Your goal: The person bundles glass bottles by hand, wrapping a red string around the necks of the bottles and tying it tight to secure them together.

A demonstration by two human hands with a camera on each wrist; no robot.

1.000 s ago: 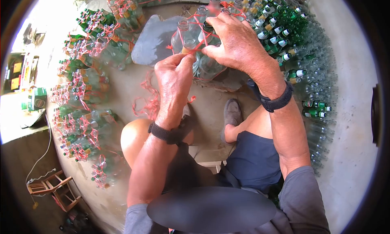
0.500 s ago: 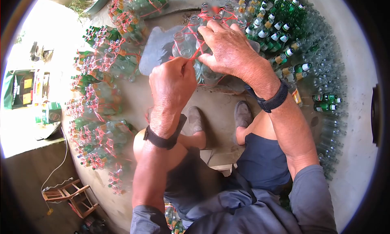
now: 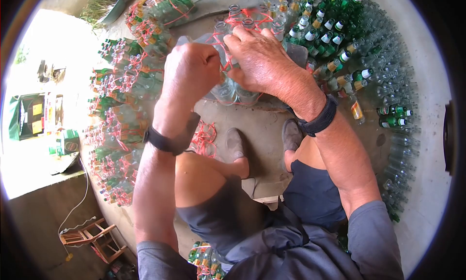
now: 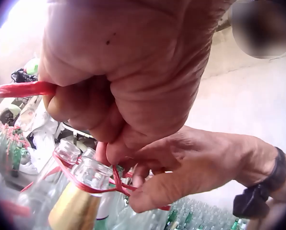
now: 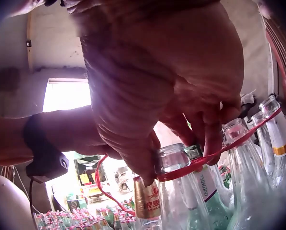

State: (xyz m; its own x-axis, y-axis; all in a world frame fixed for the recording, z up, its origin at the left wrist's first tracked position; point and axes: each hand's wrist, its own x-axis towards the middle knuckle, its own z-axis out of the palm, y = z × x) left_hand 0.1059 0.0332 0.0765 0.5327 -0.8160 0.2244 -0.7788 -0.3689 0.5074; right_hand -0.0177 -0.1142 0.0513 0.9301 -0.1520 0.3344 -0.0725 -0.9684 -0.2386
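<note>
A cluster of clear glass bottles [image 3: 224, 93] stands in front of me, with red plastic string [image 5: 195, 165] wrapped round the necks. My left hand [image 3: 189, 68] is a fist gripping the string, whose loose end [image 4: 23, 90] sticks out past the fingers. My right hand [image 3: 267, 59] lies over the bottle tops and grips among the necks. Its thumb [image 5: 143, 167] is beside a clear neck and a gold-labelled bottle [image 5: 147, 201], its fingers [image 5: 212, 139] on the far side by the string. In the left wrist view, the string crosses near the right thumb [image 4: 157, 191].
String-tied bundles of bottles [image 3: 114, 134] line the left side. Many loose green bottles [image 3: 335, 30] and clear bottles [image 3: 403, 149] stand at the right, and one labelled bottle [image 3: 357, 111] stands apart. A tangle of red string [image 3: 206, 136] lies by my feet, a wooden chair [image 3: 87, 236] at lower left.
My left hand has closed into a fist and drawn away leftward from the right hand with the string. The right hand stays over the bottle tops. The head view has shifted somewhat.
</note>
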